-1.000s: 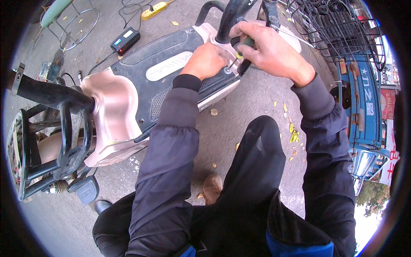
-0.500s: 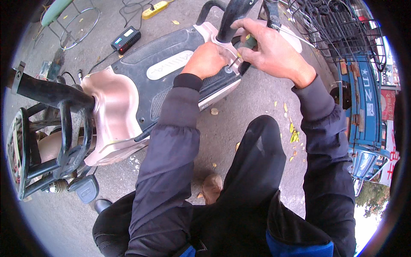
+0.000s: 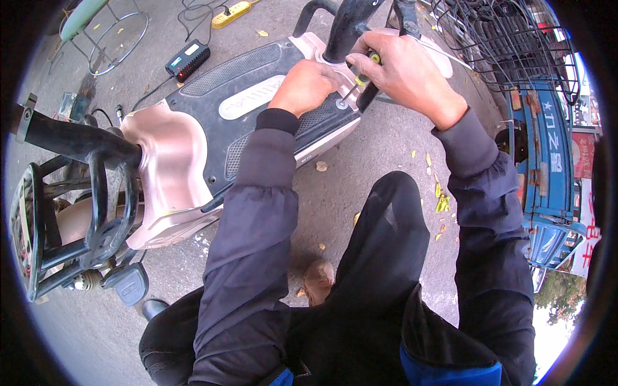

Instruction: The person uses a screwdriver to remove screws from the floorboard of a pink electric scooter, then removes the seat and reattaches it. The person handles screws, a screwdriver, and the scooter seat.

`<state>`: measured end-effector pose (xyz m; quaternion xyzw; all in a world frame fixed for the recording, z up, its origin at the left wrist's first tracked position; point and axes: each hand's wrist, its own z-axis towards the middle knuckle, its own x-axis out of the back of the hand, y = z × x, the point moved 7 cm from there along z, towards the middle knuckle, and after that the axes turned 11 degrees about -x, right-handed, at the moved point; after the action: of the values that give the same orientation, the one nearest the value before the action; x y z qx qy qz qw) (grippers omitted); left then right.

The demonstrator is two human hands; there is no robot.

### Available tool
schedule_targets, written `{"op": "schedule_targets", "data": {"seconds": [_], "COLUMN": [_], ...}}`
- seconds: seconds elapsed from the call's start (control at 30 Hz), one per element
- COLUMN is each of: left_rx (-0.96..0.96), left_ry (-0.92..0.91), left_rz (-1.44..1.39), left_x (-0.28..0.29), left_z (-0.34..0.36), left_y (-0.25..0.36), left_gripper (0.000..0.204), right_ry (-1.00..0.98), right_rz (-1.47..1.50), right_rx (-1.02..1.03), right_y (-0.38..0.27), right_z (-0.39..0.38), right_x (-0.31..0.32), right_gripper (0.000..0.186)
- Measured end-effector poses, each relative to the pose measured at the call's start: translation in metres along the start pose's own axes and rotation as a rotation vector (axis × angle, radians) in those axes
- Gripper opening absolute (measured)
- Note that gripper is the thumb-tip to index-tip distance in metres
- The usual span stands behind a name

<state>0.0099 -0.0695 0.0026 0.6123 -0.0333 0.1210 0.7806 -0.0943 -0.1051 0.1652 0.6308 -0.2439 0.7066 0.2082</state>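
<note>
The person's right hand has its fingers closed around the handle of a screwdriver, whose shaft slants down and leftward from those fingers to a pale round fastener at the corner of the scooter's dark footboard. Gripping the handle from above probably lets the fingers twist it while the wrist stays high off the panel.

The left hand lies just left of the fastener, its fingers curled down over the footboard; their tips are hidden, so whether they pinch something cannot be told. Set there, the hand likely steadies the panel and the tool's lower end.

The footboard's near edge runs just below the fastener, so the tip has little surface to slip across on that side. Just right of the shaft, under the right fingers, a black bar crowds the work, and the steering column rises close beyond both hands. Toward the person, below the right hand, bare pavement leaves open room down to the knee, so the right forearm can swing without obstruction.
</note>
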Motion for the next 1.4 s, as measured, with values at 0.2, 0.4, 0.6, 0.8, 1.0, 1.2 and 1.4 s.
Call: {"op": "schedule_targets", "data": {"seconds": [0.2,0.4,0.6,0.8,1.0,1.2,1.4], "left_rx": [0.064,0.075,0.166,0.283,-0.026,-0.054,0.022], "left_ry": [0.015,0.036,0.285,0.676,0.456,0.441,0.436], "left_rz": [-0.027,-0.039,-0.362,-1.558,-1.804,-1.647,-1.634], "left_x": [0.002,0.002,0.008,0.008,0.017,0.02,0.013], "left_z": [-0.002,-0.003,-0.008,-0.026,-0.023,-0.027,-0.029], "left_y": [0.001,0.002,-0.011,-0.016,0.029,0.042,0.045], "left_gripper": [0.028,0.029,0.026,0.033,0.081,0.085,0.086], "right_ry": [0.003,-0.106,-0.13,0.143,-0.074,0.039,0.18], "right_rz": [0.099,0.021,0.242,0.629,0.707,0.521,0.389], "right_rx": [0.173,0.026,0.068,-0.101,-0.256,-0.128,0.021], "right_y": [-0.011,-0.008,-0.018,-0.002,-0.021,-0.048,-0.053], "right_z": [-0.001,0.002,-0.002,-0.001,-0.013,-0.015,-0.011], "right_x": [0.004,-0.006,-0.001,0.027,-0.009,-0.031,-0.031], "right_gripper": [0.029,0.03,0.034,0.033,0.024,0.023,0.022]}}
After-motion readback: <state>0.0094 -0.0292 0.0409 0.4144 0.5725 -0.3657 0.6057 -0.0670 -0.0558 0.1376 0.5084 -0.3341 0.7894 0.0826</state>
